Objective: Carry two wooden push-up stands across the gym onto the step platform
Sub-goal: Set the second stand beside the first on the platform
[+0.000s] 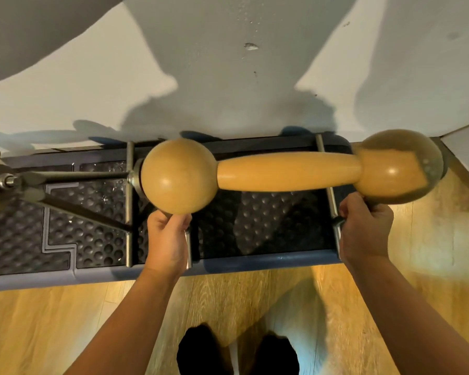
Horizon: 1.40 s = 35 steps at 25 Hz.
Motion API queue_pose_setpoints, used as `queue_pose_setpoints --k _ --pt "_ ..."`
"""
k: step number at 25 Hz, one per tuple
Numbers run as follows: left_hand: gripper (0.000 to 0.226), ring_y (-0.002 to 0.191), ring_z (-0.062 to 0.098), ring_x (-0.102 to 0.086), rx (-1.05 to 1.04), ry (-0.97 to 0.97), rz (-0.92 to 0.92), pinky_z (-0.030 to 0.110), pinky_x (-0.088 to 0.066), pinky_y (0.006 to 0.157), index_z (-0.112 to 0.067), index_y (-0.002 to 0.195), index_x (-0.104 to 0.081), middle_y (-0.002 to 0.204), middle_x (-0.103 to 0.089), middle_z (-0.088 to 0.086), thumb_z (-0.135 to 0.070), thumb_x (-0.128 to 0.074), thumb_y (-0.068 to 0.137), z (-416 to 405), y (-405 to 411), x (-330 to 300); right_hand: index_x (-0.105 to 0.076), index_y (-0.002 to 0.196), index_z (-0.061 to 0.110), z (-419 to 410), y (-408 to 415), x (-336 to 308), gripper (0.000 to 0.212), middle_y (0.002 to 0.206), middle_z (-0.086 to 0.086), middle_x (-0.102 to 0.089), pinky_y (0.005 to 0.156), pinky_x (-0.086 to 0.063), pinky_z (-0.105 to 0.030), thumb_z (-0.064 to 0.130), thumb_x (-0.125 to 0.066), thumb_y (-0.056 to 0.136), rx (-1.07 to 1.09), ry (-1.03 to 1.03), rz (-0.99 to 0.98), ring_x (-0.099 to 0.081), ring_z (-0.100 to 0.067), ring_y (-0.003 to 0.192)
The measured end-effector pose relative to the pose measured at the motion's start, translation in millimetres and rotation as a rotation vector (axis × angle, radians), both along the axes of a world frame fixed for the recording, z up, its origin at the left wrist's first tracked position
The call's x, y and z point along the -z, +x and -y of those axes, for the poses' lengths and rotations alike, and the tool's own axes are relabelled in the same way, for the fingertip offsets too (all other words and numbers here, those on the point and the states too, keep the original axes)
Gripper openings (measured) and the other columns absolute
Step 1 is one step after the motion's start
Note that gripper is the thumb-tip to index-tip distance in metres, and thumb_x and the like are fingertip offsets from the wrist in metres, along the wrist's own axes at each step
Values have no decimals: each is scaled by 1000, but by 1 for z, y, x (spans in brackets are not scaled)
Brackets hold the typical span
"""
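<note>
The wooden push-up stand (287, 171) lies centre frame over the step platform (255, 262), long axis left to right. Each grip is clenched just below a ball end: left hand (167, 239) lower centre, right hand (364, 231) centre right. A second stand (0, 182) sits at the left edge.

Push-up stand (287, 173): honey-yellow wood, plain and glossy; right knob greyed with a dull, speckled film. Its metal legs (332, 201): dull grey. Second stand (0, 182), at left edge: same yellow wood, grey metal fittings. Step platform (98, 234): black top with a dimpled dot pattern, grey zigzag inlay, blue rim. Floor (65, 320): light oak woodgrain. Wall (228, 63): off-white, chipped. Shoes (203, 350): black.
</note>
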<state>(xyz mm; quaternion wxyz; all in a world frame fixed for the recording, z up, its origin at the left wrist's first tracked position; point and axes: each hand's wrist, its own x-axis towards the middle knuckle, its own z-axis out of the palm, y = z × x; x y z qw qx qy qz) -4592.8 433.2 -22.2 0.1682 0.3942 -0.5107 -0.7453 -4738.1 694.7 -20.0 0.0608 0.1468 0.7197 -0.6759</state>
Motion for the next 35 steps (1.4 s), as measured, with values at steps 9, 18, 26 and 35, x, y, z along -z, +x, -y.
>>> queue_pose_setpoints --k 9,18,26,35 --pt "5 68 1 -56 87 40 24 20 -50 70 -7 83 -56 66 -59 -16 -8 -61 83 6 7 10 -59 48 39 4 3 -7 23 51 25 -47 53 -42 -10 27 -61 68 -46 52 10 -47 5 53" --pt "22 100 10 -67 236 -36 303 33 -50 88 -21 89 -73 98 -74 -4 -40 -61 86 7 13 -14 -66 63 35 -4 7 -20 12 63 17 -59 76 -49 -42 45 -65 70 -123 196 212 -59 -7 72" --pt "62 138 10 -49 521 -135 451 26 -39 105 -28 157 -34 149 -53 -8 -37 -61 102 11 23 -51 -59 127 25 -11 34 -51 41 123 -2 -66 106 -49 -60 24 -77 90 -262 409 300 -60 -27 120" --pt "77 159 14 -18 713 -209 523 34 -33 122 -37 165 -9 173 -18 -5 -32 -58 105 1 66 -180 -26 166 23 17 62 -198 78 164 -5 -39 106 -37 -39 20 -67 101 -480 250 636 -38 -26 149"
